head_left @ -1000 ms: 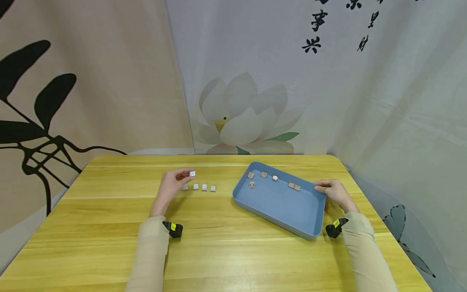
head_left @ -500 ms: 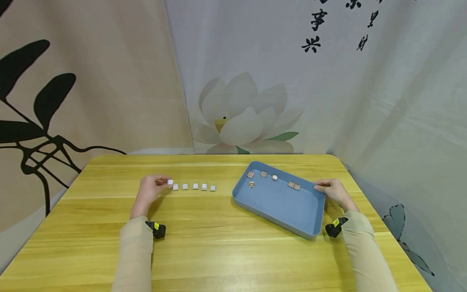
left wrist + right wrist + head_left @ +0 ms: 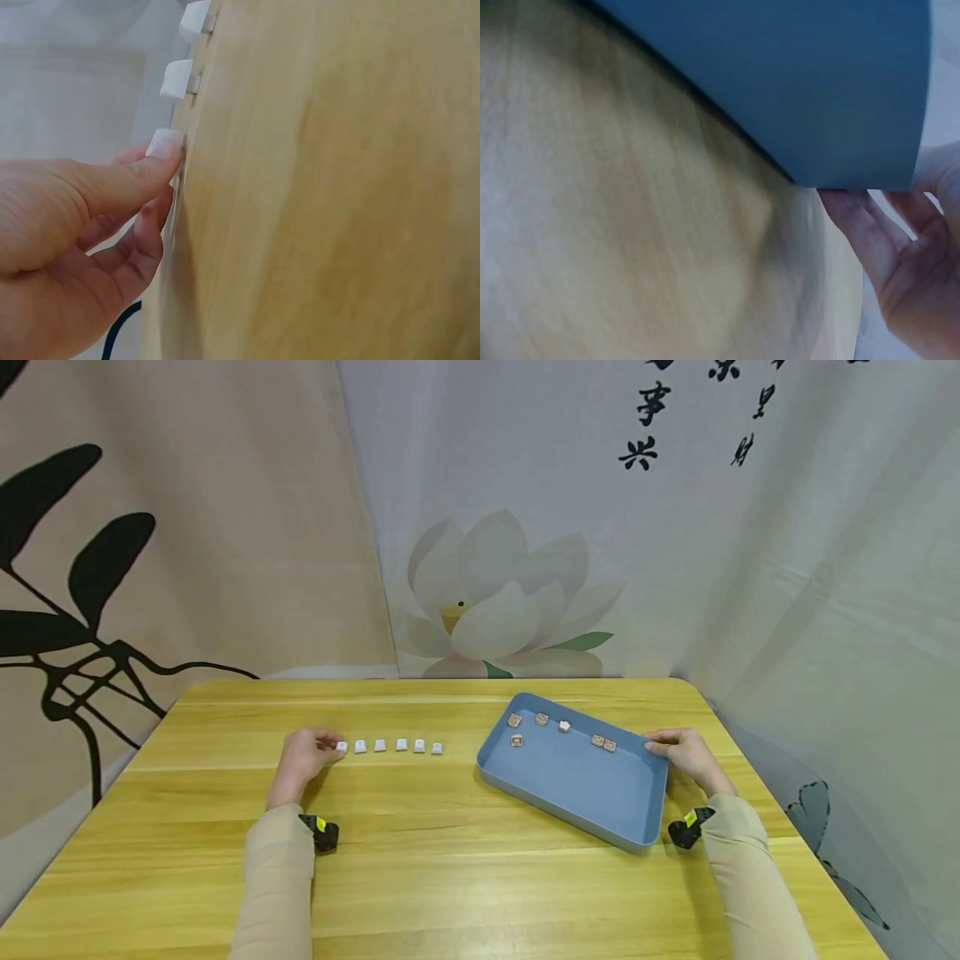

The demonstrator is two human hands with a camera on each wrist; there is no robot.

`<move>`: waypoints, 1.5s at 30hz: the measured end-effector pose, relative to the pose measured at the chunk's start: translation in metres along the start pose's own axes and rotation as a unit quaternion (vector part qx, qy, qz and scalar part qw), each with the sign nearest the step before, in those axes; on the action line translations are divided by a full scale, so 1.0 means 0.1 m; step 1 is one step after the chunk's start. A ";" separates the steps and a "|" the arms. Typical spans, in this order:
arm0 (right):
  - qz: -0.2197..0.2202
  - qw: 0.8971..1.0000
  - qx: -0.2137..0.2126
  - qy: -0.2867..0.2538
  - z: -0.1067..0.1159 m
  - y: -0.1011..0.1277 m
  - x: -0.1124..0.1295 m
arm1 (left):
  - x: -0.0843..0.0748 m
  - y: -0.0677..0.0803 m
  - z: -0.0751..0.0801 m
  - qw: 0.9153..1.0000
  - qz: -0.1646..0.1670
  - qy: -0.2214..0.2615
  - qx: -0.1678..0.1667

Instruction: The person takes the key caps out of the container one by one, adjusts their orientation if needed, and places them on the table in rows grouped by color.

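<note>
My left hand (image 3: pixel 328 746) pinches a small white keycap (image 3: pixel 342 747) between thumb and finger, right at the tabletop. It sits at the left end of a row of white keycaps (image 3: pixel 401 744). In the left wrist view, that keycap (image 3: pixel 165 142) is at my thumb tip, with two more keycaps (image 3: pixel 178 79) beyond it. My right hand (image 3: pixel 654 747) grips the right rim of a blue tray (image 3: pixel 585 777). Several small brown keycaps (image 3: pixel 542 719) lie along the tray's far edge. The right wrist view shows the tray's outer wall (image 3: pixel 795 75) above my fingers (image 3: pixel 855 217).
The yellow wooden table (image 3: pixel 465 877) has rounded far corners and printed curtains hang close behind it. Black wrist cameras (image 3: pixel 322 833) sit on both beige sleeves. Bare wood lies in front of the hands and between the keycap row and the tray.
My left hand has carried the white keycap leftwards and down from above the row to its left end at the tabletop. The right hand and tray have stayed put.
</note>
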State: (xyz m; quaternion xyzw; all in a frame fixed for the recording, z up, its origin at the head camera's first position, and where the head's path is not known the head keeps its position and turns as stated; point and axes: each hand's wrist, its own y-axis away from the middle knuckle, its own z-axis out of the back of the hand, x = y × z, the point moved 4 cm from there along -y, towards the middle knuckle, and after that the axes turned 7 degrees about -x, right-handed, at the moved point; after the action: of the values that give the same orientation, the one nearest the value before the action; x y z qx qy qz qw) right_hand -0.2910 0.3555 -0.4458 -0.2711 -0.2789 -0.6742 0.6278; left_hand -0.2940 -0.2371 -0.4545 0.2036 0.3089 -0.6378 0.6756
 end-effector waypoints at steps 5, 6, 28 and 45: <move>-0.001 1.000 0.000 0.000 0.00 0.01 0.00 | 0.02 0.00 0.00 1.000 -0.001 -0.006 0.005; 0.000 1.000 -0.001 0.001 0.00 0.01 0.00 | 0.02 0.00 0.00 1.000 0.001 -0.006 0.007; -0.002 1.000 -0.002 -0.001 0.01 -0.01 0.00 | -1.02 -0.09 -0.25 0.994 -0.113 -0.006 0.003; -0.005 1.000 -0.009 0.001 0.00 -0.01 -0.02 | -2.10 0.02 -1.66 0.946 -0.302 -0.081 0.083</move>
State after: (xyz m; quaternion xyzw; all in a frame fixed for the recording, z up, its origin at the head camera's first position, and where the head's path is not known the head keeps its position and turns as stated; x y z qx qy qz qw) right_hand -0.2923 0.3566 -0.4471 -0.2747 -0.2740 -0.6796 0.6225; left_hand -0.3177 0.0285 -0.4333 0.1037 0.2460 -0.8499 0.4543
